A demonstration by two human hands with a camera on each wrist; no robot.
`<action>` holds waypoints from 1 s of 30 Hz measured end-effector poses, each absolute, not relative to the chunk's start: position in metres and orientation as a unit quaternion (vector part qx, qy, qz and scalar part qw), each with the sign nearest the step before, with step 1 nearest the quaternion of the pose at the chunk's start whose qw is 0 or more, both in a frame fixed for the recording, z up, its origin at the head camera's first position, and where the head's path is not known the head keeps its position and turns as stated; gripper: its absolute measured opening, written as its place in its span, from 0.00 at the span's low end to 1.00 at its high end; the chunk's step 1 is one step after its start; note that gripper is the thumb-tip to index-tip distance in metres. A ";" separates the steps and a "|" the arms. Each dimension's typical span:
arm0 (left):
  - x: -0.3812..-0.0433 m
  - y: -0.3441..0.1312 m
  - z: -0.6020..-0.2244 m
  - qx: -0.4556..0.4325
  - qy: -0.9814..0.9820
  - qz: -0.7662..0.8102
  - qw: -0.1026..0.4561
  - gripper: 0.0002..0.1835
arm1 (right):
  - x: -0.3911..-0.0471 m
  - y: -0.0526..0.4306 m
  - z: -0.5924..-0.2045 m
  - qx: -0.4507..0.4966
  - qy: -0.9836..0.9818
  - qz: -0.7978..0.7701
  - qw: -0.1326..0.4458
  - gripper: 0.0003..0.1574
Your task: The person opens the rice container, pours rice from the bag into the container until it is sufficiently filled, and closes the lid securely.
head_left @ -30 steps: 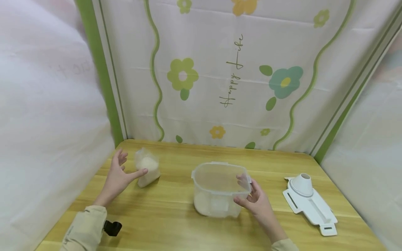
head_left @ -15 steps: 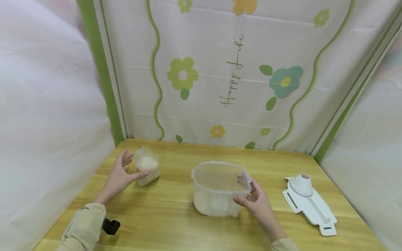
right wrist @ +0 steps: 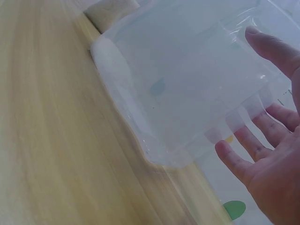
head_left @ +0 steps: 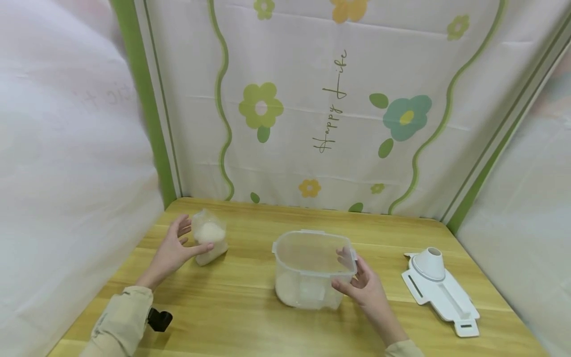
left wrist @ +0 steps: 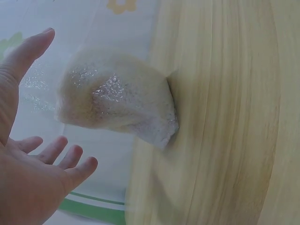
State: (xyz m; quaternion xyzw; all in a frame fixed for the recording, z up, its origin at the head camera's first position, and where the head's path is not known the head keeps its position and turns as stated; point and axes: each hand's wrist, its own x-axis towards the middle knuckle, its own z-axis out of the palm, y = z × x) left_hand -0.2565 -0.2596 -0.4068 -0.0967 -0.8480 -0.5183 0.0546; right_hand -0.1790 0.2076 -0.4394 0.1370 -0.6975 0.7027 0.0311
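Note:
A clear plastic bag of white grains (head_left: 209,243) stands on the table at the left. My left hand (head_left: 171,252) is beside it, thumb and fingers spread apart. In the left wrist view a gap shows between the fingers (left wrist: 72,157) and the bag (left wrist: 115,96). At the middle stands a translucent lidless plastic container (head_left: 312,287), with white content low inside. My right hand (head_left: 369,292) is at its right end, thumb in front and fingers behind. The right wrist view shows these fingers (right wrist: 248,145) fairly straight along the container's wall (right wrist: 187,79); how firmly they touch, I cannot tell.
A white plastic lid-like plate with a cone-shaped spout (head_left: 430,265) lies on the table's right side. The wooden table (head_left: 250,327) ends at a flower-printed curtain (head_left: 290,148). White cloth hangs on both sides. A black device (head_left: 159,320) sits at the left wrist.
My left hand has shifted slightly right, nearer the bag of white grains. The right hand and the container have stayed in place.

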 end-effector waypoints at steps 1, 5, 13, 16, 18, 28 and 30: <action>-0.257 -0.260 -0.407 -0.098 -0.848 -0.517 0.055 0.65 | -0.179 0.208 -0.439 0.137 -0.701 0.700 0.032 0.49; -0.260 -0.260 -0.407 -0.103 -0.852 -0.511 0.054 0.62 | -0.179 0.208 -0.439 0.140 -0.704 0.695 0.034 0.49; -0.264 -0.261 -0.412 -0.110 -0.851 -0.512 0.041 0.56 | -0.178 0.207 -0.439 0.142 -0.694 0.705 0.033 0.49; -0.265 -0.260 -0.413 -0.105 -0.851 -0.513 0.032 0.57 | -0.178 0.207 -0.439 0.140 -0.696 0.703 0.036 0.49; -0.265 -0.260 -0.414 -0.100 -0.851 -0.515 0.026 0.57 | -0.178 0.207 -0.439 0.139 -0.696 0.703 0.039 0.49; -0.267 -0.258 -0.418 -0.083 -0.857 -0.509 0.014 0.56 | -0.177 0.206 -0.438 0.137 -0.693 0.707 0.043 0.49; -0.267 -0.257 -0.419 -0.078 -0.858 -0.508 0.014 0.57 | -0.177 0.207 -0.439 0.136 -0.694 0.706 0.043 0.49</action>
